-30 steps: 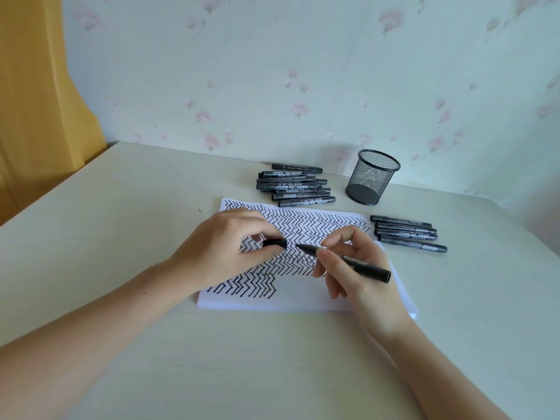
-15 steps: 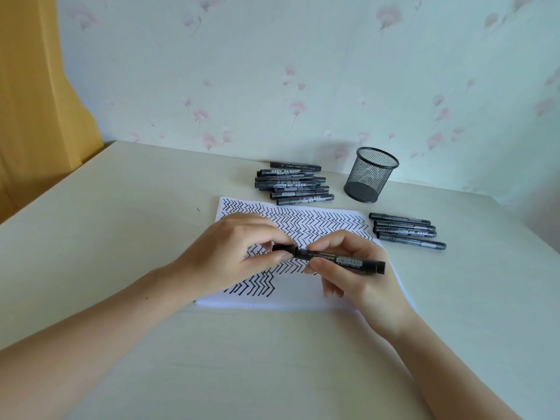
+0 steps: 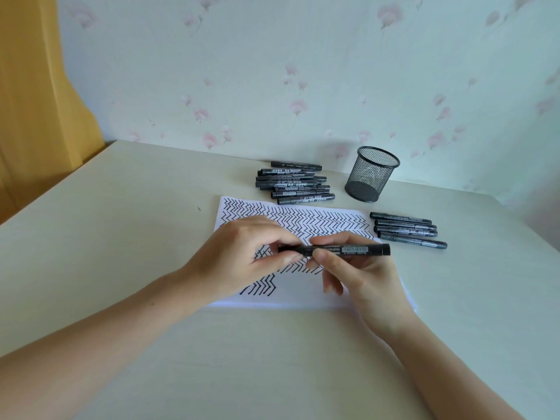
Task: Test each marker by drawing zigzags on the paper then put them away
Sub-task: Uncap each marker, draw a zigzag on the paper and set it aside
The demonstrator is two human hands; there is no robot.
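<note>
A black marker (image 3: pixel 348 250) lies level between both hands above the paper (image 3: pixel 303 294), with its cap on the left end. My left hand (image 3: pixel 242 256) pinches the capped end. My right hand (image 3: pixel 357 274) grips the barrel near its middle. The white paper is covered with rows of black zigzags, and a bare strip shows along its near edge. A pile of several black markers (image 3: pixel 294 183) lies behind the paper. Another row of several markers (image 3: pixel 406 228) lies to the right of it.
An empty black mesh pen cup (image 3: pixel 371 177) stands upright at the back, right of the marker pile. The cream table (image 3: pixel 121 237) meets a floral wall behind. A yellow curtain (image 3: pixel 36 101) hangs at the far left.
The cap in my left hand went onto the marker's tip. The marker, tilted before, now lies level between both hands.
</note>
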